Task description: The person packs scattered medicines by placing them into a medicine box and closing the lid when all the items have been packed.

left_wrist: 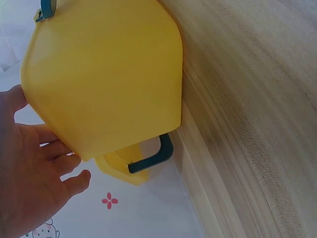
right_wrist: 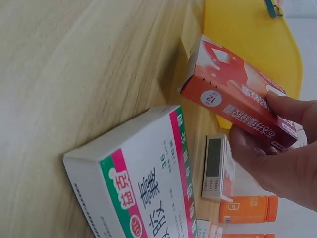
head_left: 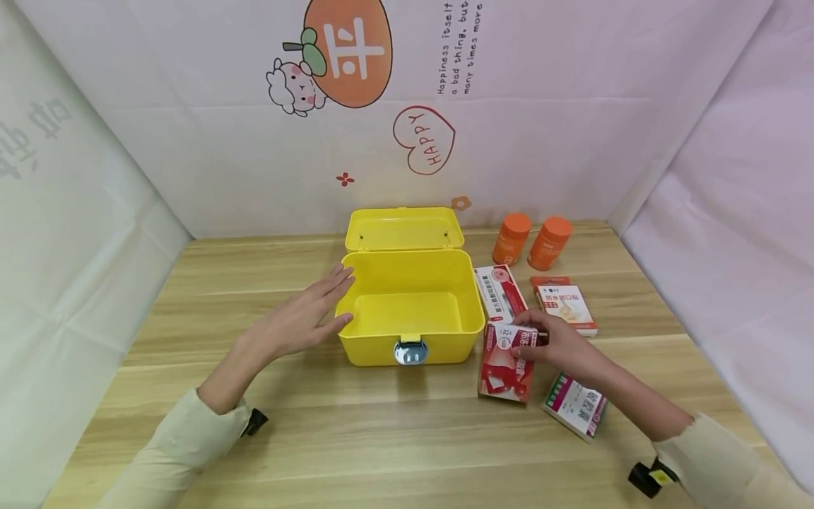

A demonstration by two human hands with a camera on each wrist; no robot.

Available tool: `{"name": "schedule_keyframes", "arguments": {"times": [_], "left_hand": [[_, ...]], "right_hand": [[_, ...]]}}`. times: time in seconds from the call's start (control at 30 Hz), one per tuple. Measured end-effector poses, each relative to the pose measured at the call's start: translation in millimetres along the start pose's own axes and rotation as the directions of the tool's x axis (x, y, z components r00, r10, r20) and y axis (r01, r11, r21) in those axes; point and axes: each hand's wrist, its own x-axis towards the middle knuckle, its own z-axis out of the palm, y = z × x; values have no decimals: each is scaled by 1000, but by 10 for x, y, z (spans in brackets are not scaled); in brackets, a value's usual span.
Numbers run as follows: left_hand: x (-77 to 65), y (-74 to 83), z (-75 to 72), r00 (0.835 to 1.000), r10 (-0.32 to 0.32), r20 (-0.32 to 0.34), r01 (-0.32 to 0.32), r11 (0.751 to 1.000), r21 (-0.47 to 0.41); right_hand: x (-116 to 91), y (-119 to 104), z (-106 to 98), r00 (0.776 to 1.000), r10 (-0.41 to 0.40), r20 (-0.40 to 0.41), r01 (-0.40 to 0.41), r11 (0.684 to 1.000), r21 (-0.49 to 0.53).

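A yellow plastic box (head_left: 410, 346) stands with its lid (head_left: 405, 230) thrown back and its inside bare. My left hand (head_left: 311, 311) rests at the box's left rim, fingers fairly straight; the left wrist view shows the same hand (left_wrist: 37, 168) against the yellow side wall (left_wrist: 109, 79). My right hand (head_left: 556, 346) pinches a red medicine box (head_left: 505, 364) by its upper right end, just right of the yellow box. In the right wrist view, the thumb and fingers hold the red medicine box (right_wrist: 237, 94) tilted, clear of the tabletop.
Behind the red box lies a white-and-red medicine box (head_left: 499, 293). Two orange bottles (head_left: 511, 240) stand at the back right, near a bandage box (head_left: 566, 304). A green-and-purple medicine box (head_left: 575, 406) lies by the right forearm. White cloth (head_left: 540, 141) hangs behind the wooden table (head_left: 381, 438).
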Motion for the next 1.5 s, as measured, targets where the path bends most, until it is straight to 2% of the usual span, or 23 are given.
{"name": "schedule_keyframes", "arguments": {"times": [0.13, 0.37, 0.47, 0.67, 1.0, 1.5], "left_hand": [[-4, 3, -4, 1000, -1, 4, 1, 1000, -12], [-7, 3, -8, 1000, 1, 5, -1, 1000, -15], [-7, 0, -7, 1000, 1, 5, -1, 1000, -16], [-1, 1, -16, 1000, -3, 8, 3, 1000, -13], [-8, -4, -9, 1000, -5, 1, 5, 1000, -15], [-11, 1, -4, 1000, -19, 19, 19, 999, -26]], "right_hand": [[-55, -28, 6, 1000, 17, -10, -17, 1000, -3], [-109, -103, -19, 993, 108, -48, -109, 994, -15], [-137, -136, -56, 991, 121, -60, -122, 993, -7], [-203, -213, -134, 996, 81, -48, -77, 995, 69], [-282, -369, -237, 1000, -7, -25, 10, 991, 137], [-272, -550, -329, 1000, -11, -29, 12, 998, 66]]}}
